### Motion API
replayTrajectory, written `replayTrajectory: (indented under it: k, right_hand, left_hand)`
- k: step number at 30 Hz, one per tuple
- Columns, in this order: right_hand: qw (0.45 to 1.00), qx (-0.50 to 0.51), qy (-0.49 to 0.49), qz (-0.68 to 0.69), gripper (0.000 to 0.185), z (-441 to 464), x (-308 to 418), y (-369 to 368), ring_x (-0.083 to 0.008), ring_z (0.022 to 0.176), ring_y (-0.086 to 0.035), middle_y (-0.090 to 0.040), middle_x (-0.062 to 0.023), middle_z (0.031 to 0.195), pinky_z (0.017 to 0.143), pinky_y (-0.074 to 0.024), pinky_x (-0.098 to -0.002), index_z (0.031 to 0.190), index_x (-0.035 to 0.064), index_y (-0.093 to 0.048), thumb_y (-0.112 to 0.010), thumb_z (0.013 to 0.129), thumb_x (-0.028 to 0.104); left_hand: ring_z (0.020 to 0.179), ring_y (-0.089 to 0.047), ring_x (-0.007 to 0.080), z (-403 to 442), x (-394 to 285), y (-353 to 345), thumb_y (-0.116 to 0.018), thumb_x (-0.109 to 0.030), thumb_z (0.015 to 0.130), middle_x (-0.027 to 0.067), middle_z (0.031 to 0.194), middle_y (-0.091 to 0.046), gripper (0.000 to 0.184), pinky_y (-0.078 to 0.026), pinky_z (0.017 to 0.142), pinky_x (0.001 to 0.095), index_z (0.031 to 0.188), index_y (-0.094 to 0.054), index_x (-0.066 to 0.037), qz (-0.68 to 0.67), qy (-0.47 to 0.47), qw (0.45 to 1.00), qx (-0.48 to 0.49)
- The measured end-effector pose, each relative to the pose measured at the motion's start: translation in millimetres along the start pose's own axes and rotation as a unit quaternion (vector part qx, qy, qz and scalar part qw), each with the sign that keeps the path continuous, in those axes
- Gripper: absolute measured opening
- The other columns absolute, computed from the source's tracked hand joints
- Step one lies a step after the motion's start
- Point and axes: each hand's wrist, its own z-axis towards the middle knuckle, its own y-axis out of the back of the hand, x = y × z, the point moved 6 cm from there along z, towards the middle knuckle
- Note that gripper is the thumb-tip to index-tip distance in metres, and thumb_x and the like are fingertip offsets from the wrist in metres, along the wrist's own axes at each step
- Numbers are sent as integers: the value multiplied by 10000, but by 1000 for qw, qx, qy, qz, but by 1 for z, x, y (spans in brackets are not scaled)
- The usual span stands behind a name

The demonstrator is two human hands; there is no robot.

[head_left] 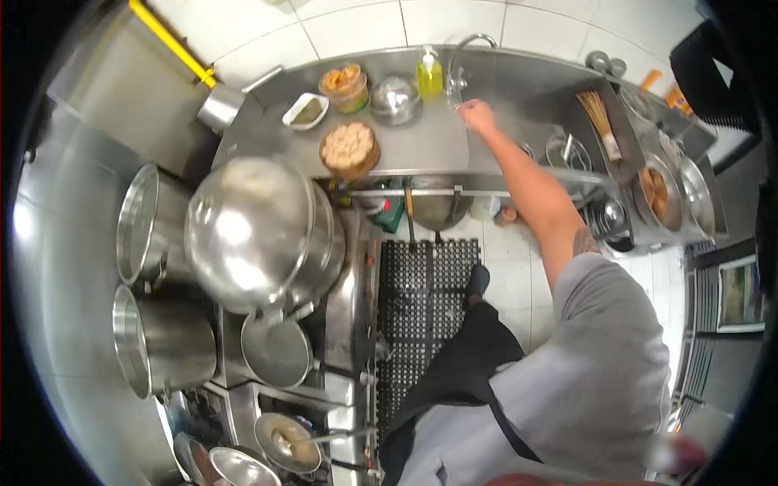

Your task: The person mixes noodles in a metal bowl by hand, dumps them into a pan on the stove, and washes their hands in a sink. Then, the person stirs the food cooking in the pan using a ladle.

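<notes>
My right hand [476,117] reaches out over the steel sink counter, just below the curved tap [470,42]. Its fingers look curled together; whether they hold anything is too small to make out. Left of the tap stands a pump bottle of yellow-green liquid soap [429,74]. Beside it sits a domed steel lid or bowl [396,100]. Further left are a clear tub of orange food [344,87], a white dish with something green [307,112] and a round container of pale pieces [350,149]. My left hand is out of view.
A large domed steel pot [251,231] stands on the stove at left, near tall stockpots [166,340] and a pan with a utensil [288,441]. Bundled sticks [598,121] lie in the right-hand sink, beside bowls [658,194]. A black perforated mat [421,300] covers the floor.
</notes>
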Motion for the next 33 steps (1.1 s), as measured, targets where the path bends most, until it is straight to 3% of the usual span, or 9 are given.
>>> replayTrajectory:
  k: [3, 5, 7, 11, 14, 19, 25, 27, 33]
  right_hand:
    - [944, -311, 109, -2, 361, 137, -24, 0, -235, 791, -688, -675, -125, 696, 714, -508, -385, 886, 31, -717, -638, 835, 379]
    - [985, -158, 70, 21, 374, 202, -54, -25, -220, 808, -687, -674, -124, 720, 732, -511, -376, 932, 2, -700, -634, 842, 358]
    - [921, 364, -111, 84, 407, 202, -69, -57, -213, 827, -683, -690, -120, 797, 765, -520, -364, 1023, -24, -670, -626, 854, 344]
    - [849, 35, -206, 486, 209, 215, -87, 7, -180, 510, -554, -602, -48, 700, 496, -474, -319, 927, 29, -649, -583, 895, 225]
    - [745, 107, -258, 605, 109, 256, -142, 2, -156, 454, -486, -534, -31, 642, 389, -392, -285, 858, 47, -618, -567, 873, 143]
    - [804, 167, -198, 535, 56, 252, -123, 16, -151, 478, -471, -530, -47, 674, 405, -406, -282, 859, 44, -577, -596, 809, 60]
    - [827, 449, -132, 311, 102, 185, -88, 31, -269, 764, -654, -663, -127, 808, 653, -517, -406, 903, 73, -638, -580, 820, 59]
    - [985, 159, 28, -57, 165, 200, -133, 40, -355, 761, -659, -658, -185, 764, 700, -515, -455, 933, 49, -657, -582, 805, 121]
    - [970, 145, 106, -164, 225, 179, -164, 37, -414, 808, -642, -662, -233, 819, 784, -497, -495, 936, 31, -666, -589, 773, 166]
  left_hand:
    - [958, -563, 321, -116, -70, -93, -528, -131, 882, 155, 1067, -607, 363, -476, 827, 438, 1202, -583, 33, 24, 6, 998, 54]
    - [981, -566, 298, -100, -42, -124, -504, -93, 882, 150, 1093, -598, 380, -482, 812, 417, 1231, -559, 48, 190, 15, 968, 162]
    - [801, -587, 202, -235, -123, -256, -507, -113, 754, 102, 965, -622, 375, -477, 701, 335, 1077, -595, 56, 9, -123, 931, 343]
    - [908, -602, 169, -343, -135, -400, -550, -51, 770, 86, 1019, -667, 357, -450, 833, 276, 1109, -622, 36, -7, -90, 892, 443]
    - [834, -619, 138, -413, -114, -520, -584, -61, 807, 63, 973, -685, 275, -471, 734, 274, 1066, -636, 18, 30, -50, 850, 524]
    - [545, -530, 117, -576, -98, -725, -582, -83, 849, 54, 760, -622, 181, -429, 473, 278, 999, -607, 15, 83, -123, 737, 659]
    - [621, -645, 295, -745, -98, -880, -604, -127, 803, 186, 721, -626, 176, -521, 567, 407, 801, -558, 43, 166, -148, 695, 684]
    - [734, -653, 381, -787, -108, -933, -585, -150, 806, 226, 792, -647, 184, -520, 665, 471, 862, -565, 25, 218, -389, 606, 659]
    - [957, -619, 465, -870, -147, -961, -547, -193, 817, 247, 958, -665, 316, -482, 857, 507, 1112, -554, -82, 254, -637, 388, 616]
